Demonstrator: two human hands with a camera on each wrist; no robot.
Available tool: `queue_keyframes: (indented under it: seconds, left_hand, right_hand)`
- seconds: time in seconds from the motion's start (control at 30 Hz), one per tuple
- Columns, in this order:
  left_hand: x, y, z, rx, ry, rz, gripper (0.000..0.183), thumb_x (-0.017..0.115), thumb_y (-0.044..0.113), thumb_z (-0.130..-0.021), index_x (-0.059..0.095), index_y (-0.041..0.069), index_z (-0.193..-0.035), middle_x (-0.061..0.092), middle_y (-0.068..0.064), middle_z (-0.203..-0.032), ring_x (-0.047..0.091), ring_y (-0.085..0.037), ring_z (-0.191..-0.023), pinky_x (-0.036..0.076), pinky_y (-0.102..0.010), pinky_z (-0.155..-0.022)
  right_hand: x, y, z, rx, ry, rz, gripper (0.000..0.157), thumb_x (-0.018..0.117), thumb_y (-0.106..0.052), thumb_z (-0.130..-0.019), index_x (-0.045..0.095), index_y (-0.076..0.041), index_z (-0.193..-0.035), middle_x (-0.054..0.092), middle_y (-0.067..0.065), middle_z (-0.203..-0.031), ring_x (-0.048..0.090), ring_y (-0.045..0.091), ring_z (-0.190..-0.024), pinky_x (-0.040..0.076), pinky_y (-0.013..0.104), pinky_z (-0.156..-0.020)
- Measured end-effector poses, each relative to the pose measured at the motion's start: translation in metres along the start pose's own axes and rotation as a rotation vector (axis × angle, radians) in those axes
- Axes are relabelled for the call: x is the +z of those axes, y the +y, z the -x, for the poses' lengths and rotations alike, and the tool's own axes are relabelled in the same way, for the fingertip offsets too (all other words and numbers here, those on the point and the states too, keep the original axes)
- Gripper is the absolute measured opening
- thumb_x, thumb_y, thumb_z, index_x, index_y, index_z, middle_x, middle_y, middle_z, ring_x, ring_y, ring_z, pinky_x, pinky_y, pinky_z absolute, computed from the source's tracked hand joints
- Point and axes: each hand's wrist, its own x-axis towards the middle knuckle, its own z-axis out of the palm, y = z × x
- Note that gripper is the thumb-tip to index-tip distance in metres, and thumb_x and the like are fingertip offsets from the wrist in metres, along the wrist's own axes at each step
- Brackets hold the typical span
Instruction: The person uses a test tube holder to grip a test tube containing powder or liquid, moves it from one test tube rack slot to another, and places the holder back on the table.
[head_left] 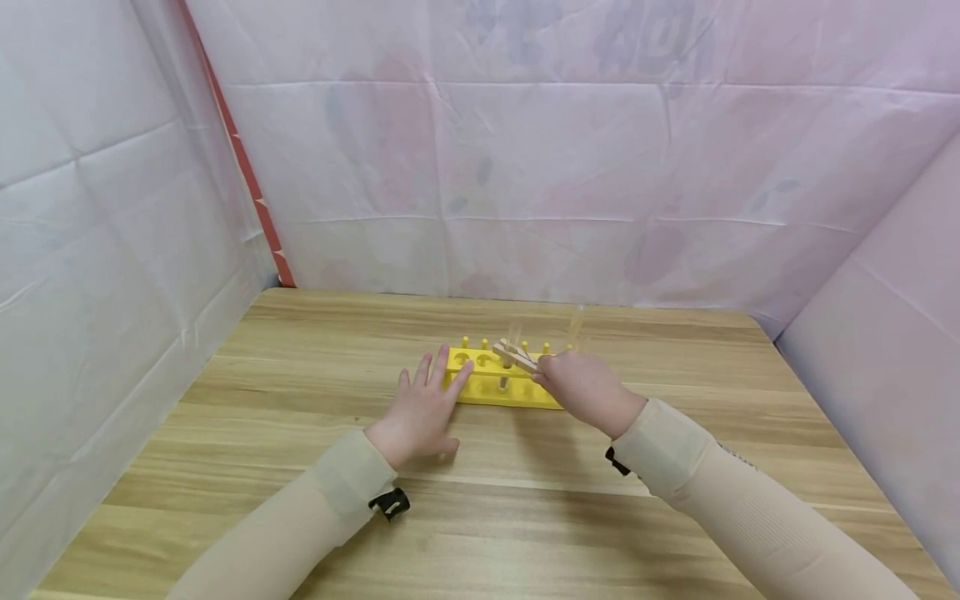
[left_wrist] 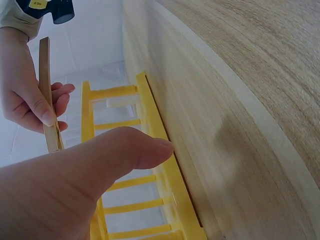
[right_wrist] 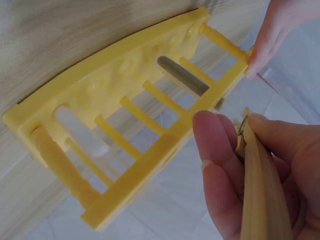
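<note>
A yellow test tube rack (head_left: 468, 394) stands on the table. My left hand (head_left: 420, 421) rests at its left end, fingers spread and straight over the top bar, thumb apart. My right hand (head_left: 588, 390) holds a wooden test tube clamp (head_left: 516, 358), thumb on one side and fingers curled on the other. The clamp's front end lies at the upper part of a glass tube with dark grey contents (right_wrist: 182, 75), which sits in the rack. A second tube with white contents (right_wrist: 80, 131) stands near the rack's right end.
The wood-grain table (head_left: 300, 400) reaches toward light patterned cloth walls (head_left: 540, 167) at the back and sides. Yellow pegs (head_left: 484, 343) line the rack's far side. A red strip (head_left: 243, 158) runs down the back left corner. Each wrist wears a strapped black device (head_left: 390, 503).
</note>
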Motion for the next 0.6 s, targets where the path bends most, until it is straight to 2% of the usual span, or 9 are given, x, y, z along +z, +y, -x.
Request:
queue_keyframes:
  seconds: [0.6]
  left_hand:
    - [-0.0023, 0.0003, 0.0016, 0.007, 0.001, -0.009, 0.109, 0.069, 0.056, -0.072, 0.006, 0.016, -0.151, -0.004, -0.025, -0.152, 0.016, -0.047, -0.134, 0.028, -0.064, -0.098]
  right_hand:
    - [-0.0019, 0.0002, 0.0001, 0.001, 0.014, 0.006, 0.024, 0.062, -0.016, -0.089, 0.055, -0.006, -0.069, 0.041, -0.003, -0.052, 0.035, 0.01, -0.043, 0.031, 0.023, -0.039]
